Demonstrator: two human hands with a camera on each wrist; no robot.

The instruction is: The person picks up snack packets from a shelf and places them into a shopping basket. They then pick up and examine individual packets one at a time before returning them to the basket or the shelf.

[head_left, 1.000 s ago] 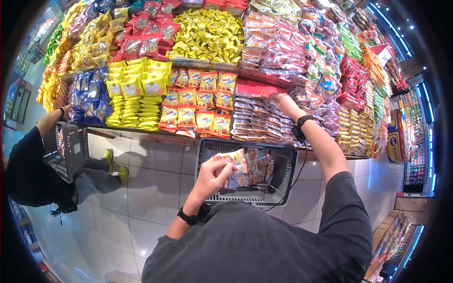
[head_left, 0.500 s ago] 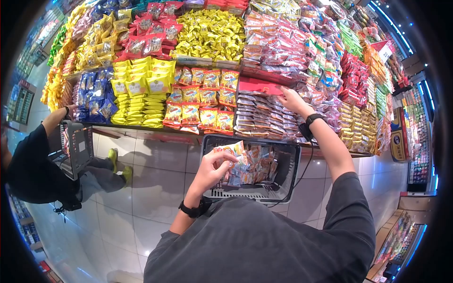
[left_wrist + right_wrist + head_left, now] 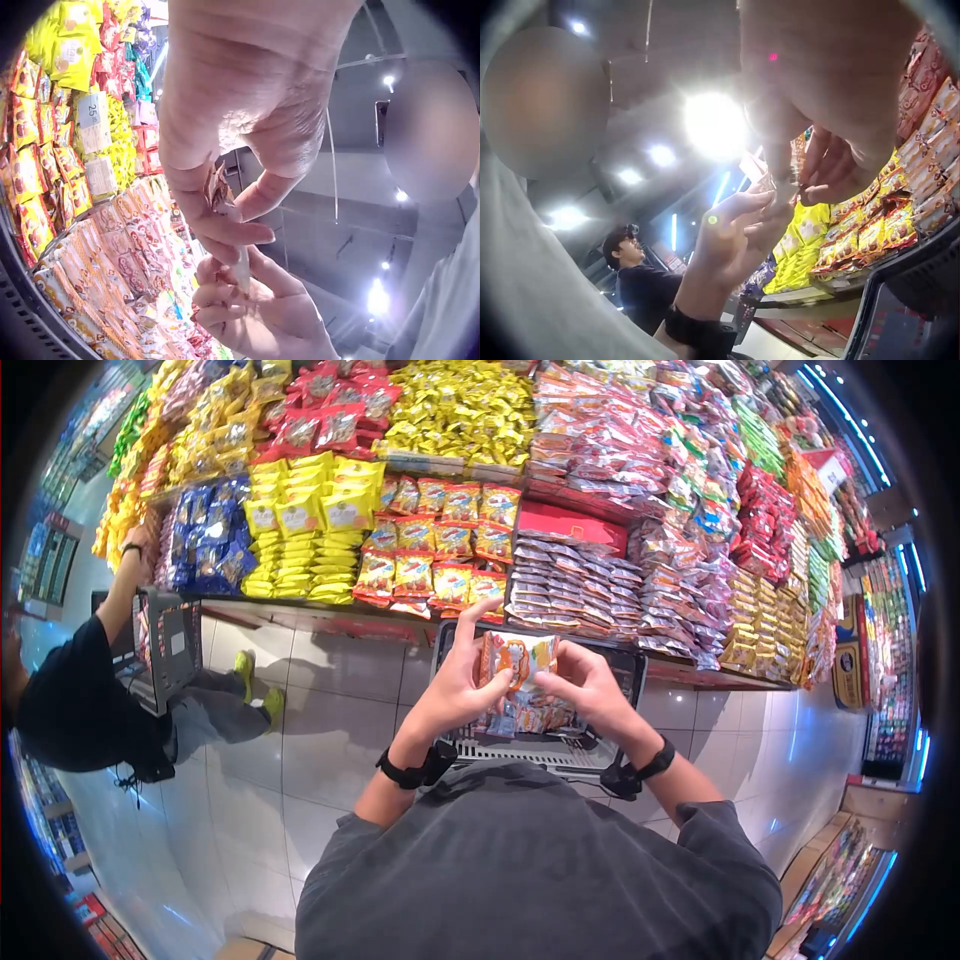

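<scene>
An orange and white snack packet [image 3: 520, 657] is held up over the dark shopping basket [image 3: 640, 685] in the head view. My left hand [image 3: 462, 685] pinches its left side, index finger stretched out. At its right side my right hand [image 3: 592, 692] grips the edge with thumb and fingers. In the left wrist view, the packet [image 3: 221, 191] shows edge-on between the left fingers, with the right hand [image 3: 270, 319] just below. Inside the basket lie more small packets [image 3: 545, 717], partly hidden by the hands.
A snack display stands ahead, with silvery packets [image 3: 570, 585] below a red panel [image 3: 570, 530], red-yellow packets [image 3: 415, 570] and yellow packets [image 3: 315, 530]. At left, another person [image 3: 85, 700] holds a basket [image 3: 175, 645] and reaches to the display.
My right hand has left the red panel on the display and come back to the basket, taking hold of the packet's right side. The packet in my left hand is now spread between both hands.
</scene>
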